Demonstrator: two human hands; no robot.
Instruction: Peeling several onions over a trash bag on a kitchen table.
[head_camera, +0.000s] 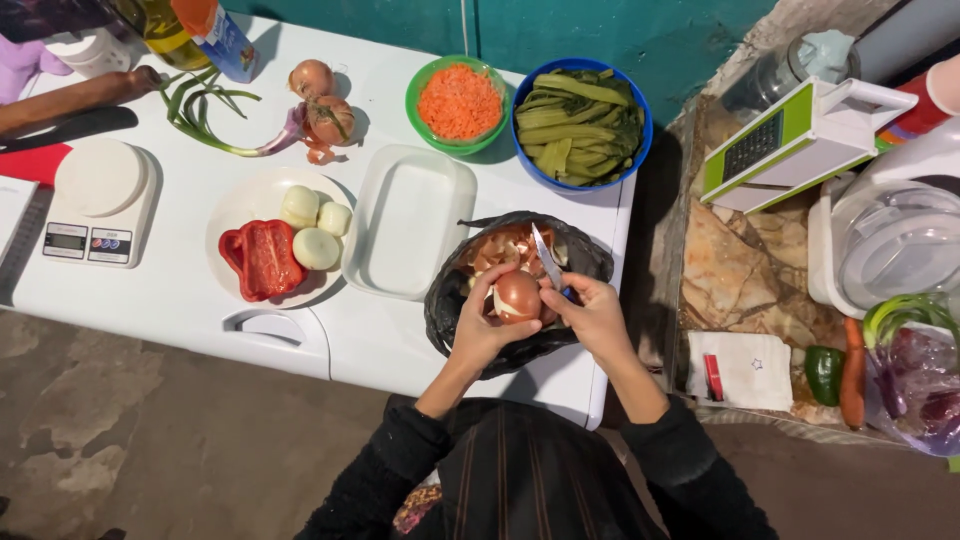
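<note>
My left hand (480, 322) grips a brown-skinned onion (517, 294) over a black plastic bag (445, 300) that holds onion peels (500, 248). My right hand (592, 315) holds a small knife (547, 256) with its blade pointing up and away, right beside the onion. Both hands meet above the bag's opening at the front right of the white table (180, 290).
A white plate (240, 210) carries peeled onions (316, 224) and a red pepper (262, 258). Nearby: an empty white dish (410, 215), green bowl of grated carrot (459, 101), blue bowl of greens (580, 125), unpeeled onions (320, 100), a kitchen scale (98, 205), a grater (785, 150) at right.
</note>
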